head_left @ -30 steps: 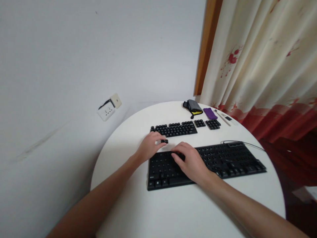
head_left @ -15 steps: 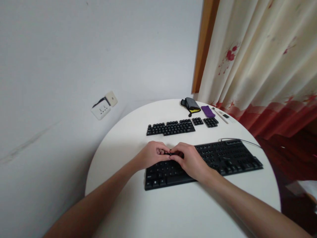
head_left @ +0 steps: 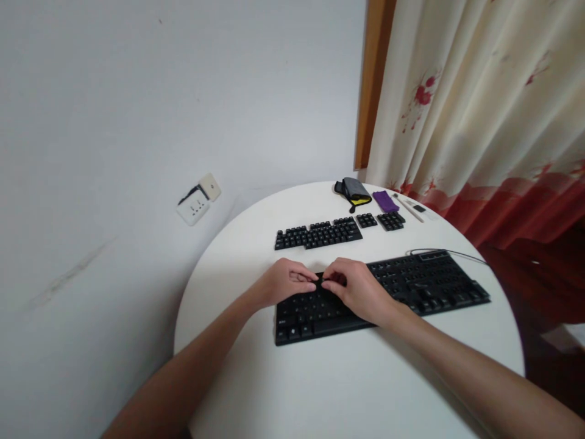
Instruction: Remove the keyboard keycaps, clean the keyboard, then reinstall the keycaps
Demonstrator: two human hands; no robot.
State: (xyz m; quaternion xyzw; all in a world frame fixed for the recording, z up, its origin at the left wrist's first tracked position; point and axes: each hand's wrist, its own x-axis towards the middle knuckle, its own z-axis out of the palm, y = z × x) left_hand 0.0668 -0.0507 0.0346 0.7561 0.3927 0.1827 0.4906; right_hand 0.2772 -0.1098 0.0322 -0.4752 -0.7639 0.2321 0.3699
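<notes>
Windows logo (head_left: 293, 331) on black keyboard (head_left: 425, 281)

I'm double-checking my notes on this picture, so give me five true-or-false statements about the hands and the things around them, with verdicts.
1. The person's bare left hand and bare right hand are both at the wide black keyboard. True.
2. Small black keycaps are laid out on the round white table beyond the keyboard. True.
3. Those keycaps form one unbroken block. False: gaps split them into separate groups.
4. The small purple cloth-like piece lies right of the folded grey item with yellow trim. True.
5. The hands are at opposite ends of the keyboard. False: they are close together, fingertips almost meeting.
</notes>
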